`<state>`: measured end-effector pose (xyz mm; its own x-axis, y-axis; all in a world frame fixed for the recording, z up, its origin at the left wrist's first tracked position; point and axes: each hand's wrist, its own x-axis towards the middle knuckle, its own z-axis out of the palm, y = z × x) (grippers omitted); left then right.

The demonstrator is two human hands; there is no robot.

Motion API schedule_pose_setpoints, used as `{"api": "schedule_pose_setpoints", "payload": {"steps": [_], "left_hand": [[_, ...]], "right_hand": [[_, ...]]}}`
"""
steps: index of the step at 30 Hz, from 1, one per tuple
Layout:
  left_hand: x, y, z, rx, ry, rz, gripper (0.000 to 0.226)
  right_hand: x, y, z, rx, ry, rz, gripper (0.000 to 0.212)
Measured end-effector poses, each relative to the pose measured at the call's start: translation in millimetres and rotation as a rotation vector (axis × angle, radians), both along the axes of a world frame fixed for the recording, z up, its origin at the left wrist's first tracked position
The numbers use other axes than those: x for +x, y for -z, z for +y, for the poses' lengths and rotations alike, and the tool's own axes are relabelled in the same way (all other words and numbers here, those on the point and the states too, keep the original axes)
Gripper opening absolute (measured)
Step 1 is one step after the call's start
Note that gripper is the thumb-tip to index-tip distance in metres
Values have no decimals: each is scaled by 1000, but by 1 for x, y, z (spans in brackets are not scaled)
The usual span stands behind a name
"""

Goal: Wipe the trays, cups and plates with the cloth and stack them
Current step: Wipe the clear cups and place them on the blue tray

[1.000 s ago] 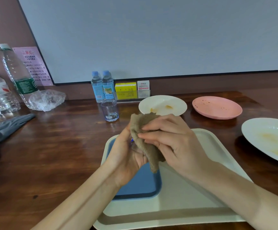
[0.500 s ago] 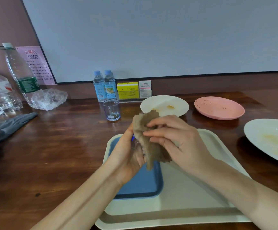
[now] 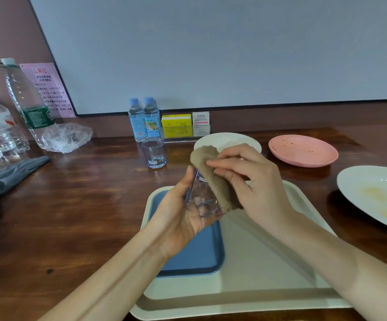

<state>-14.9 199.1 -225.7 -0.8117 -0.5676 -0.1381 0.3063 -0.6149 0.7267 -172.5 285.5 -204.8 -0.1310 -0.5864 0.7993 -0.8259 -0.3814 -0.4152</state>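
spare cup: clear tumbler standing upright on the tabletop, beyond the left hand and slightly to its left, well apart from it. Not yet taken up.
left hand: palm up, fingers curled around the held cup; thumb runs along the cup's near-left side. Hovers over the trays.
held cup: clear, thin-walled, lying tilted in the left palm. Judged light, rigid, slick and likely breakable. Best gripped around the wall with the whole palm, not by the rim; squeeze only moderately.
cloth: tan, soft, limp. Draped over the cup's far-right side, bunched at the top. Conforms to the cup, so it should wipe well, but it gives no grip on the cup.
right hand: fingertips pressed together on the cloth, pinching it against the cup; just right of the left hand, touching the cloth.
blue tray: directly below the left hand, sitting inside the cream tray. Both look flat, stiff and light; lift by the rims.
white plate: just beyond the right hand, partly hidden by it.
pink plate: beyond and right of the right hand, speckled with crumbs.
large white plate: right of the right hand, well apart, yellow smears. Rigid, smooth; take by the edge.
step judged: wiping the cup; plates not yet done.
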Motion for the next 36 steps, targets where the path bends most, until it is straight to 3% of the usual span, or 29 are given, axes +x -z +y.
{"api": "schedule_pose_setpoints", "payload": {"steps": [2, 9, 15, 21, 27, 29, 33, 36], "left_hand": [[-1, 1, 0, 17, 0, 4, 49], [4, 8, -7, -42, -74, 6, 38], [-1, -2, 5, -43, -38, 35, 33], [6, -4, 4, -45, -41, 51, 40], [1, 1, -1, 19, -6, 38, 41], [3, 2, -4, 16, -15, 19, 42], [8, 6, -9, 71, -81, 0, 66], [5, 3, -6, 44, -65, -1, 49]], "right_hand": [[0, 0, -1, 0, 31, -19, 21], [16, 10, 9, 21, -125, 205, 19], [3, 2, -3, 16, 47, 22, 20], [15, 7, 12, 35, -77, 100, 18], [-1, -1, -1, 49, 0, -83, 23], [6, 2, 3, 32, -17, -59, 22], [20, 7, 14, 20, -104, 66, 21], [10, 3, 7, -1, -77, 11, 20]]}}
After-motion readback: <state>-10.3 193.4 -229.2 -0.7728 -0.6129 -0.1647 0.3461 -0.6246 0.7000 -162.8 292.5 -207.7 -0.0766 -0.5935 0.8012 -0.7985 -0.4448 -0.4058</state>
